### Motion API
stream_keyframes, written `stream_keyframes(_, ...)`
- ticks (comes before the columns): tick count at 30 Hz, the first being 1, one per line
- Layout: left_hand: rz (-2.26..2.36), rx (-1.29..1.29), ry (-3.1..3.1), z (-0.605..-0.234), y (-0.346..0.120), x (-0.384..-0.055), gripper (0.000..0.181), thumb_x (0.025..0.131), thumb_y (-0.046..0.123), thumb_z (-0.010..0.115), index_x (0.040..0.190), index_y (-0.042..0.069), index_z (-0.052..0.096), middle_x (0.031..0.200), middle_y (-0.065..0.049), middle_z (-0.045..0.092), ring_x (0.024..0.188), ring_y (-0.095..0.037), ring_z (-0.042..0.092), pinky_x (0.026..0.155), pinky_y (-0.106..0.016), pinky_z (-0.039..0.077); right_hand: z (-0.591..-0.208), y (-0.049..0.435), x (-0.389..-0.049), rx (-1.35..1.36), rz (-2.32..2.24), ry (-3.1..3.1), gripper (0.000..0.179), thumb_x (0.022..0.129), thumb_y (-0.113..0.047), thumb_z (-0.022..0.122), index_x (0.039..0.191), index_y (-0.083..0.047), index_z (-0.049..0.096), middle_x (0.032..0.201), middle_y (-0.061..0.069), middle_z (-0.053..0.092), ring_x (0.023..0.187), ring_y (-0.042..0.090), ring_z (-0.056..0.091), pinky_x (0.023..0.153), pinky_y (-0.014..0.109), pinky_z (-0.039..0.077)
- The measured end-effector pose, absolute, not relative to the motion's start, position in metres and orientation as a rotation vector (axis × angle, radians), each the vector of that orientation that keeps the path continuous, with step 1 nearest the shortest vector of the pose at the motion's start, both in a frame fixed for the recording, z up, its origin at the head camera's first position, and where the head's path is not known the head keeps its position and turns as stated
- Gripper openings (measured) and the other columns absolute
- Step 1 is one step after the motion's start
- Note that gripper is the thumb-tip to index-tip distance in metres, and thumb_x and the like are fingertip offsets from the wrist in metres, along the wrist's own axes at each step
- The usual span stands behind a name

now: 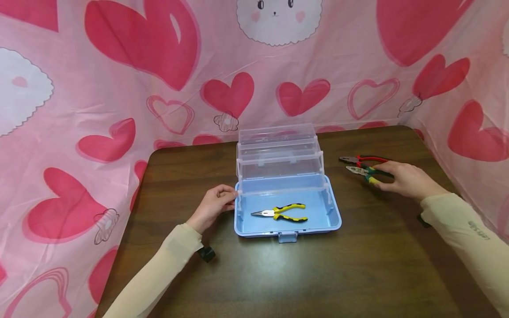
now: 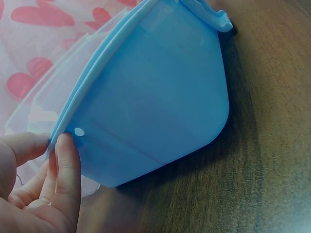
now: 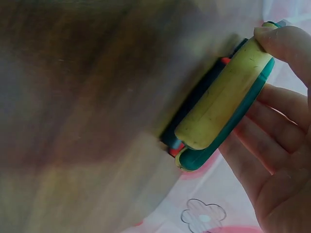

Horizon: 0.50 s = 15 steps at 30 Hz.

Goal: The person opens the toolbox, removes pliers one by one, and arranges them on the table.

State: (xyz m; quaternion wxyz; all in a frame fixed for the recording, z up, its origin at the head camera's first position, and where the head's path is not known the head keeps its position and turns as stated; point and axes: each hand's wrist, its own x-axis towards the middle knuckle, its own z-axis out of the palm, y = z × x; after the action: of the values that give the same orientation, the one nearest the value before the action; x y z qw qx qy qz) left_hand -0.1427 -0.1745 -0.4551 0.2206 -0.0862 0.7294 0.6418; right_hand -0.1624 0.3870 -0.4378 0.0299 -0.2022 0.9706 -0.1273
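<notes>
A pale blue toolbox (image 1: 254, 234) stands on the table with its clear tiered trays raised at the back. My left hand (image 1: 214, 203) pinches the box's left rim between thumb and fingers; the left wrist view shows the grip on the blue side wall (image 2: 155, 92). Inside the box lie yellow-and-black needle-nose pliers (image 1: 275, 213), pointing left. At the right, my right hand (image 1: 407, 179) holds green-and-yellow pliers (image 1: 359, 170) by the handles, thumb on the yellow side (image 3: 221, 97). Just behind them are red-and-black pliers (image 1: 359, 159), partly hidden in the right wrist view.
The dark wooden table (image 1: 278, 278) extends around the box. A pink curtain with hearts (image 1: 302, 95) hangs along the back and both sides. A clear latch (image 1: 287, 237) sticks out from the box's front.
</notes>
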Motion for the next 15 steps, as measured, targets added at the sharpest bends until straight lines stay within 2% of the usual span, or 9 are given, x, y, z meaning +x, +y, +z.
stream_keyframes(5,1.778,-0.237,2.018,-0.456,-0.174,-0.142,0.034,0.101,0.021,0.071,0.126,0.001,0.062,0.107,-0.01,0.075,0.087,-0.02,0.068,0.084,-0.028,0.062,-0.445,0.388,-0.162,-0.58,-0.367,2.951,0.059,0.089,-0.028,0.082,0.134,0.005,0.064,0.129,0.031,0.064,0.115,0.051,0.063,0.091,0.069,0.05)
stream_keyframes(15,1.782,-0.241,2.012,-0.456,-0.174,-0.142,0.033,0.102,0.02,0.07,0.126,0.001,0.062,0.106,-0.01,0.075,0.087,-0.02,0.068,0.085,-0.029,0.062,-0.455,0.382,-0.162,-0.609,-0.345,2.912,0.056,0.087,-0.026,0.085,0.127,0.008,0.066,0.119,0.026,0.069,0.105,0.045,0.068,0.085,0.066,0.054)
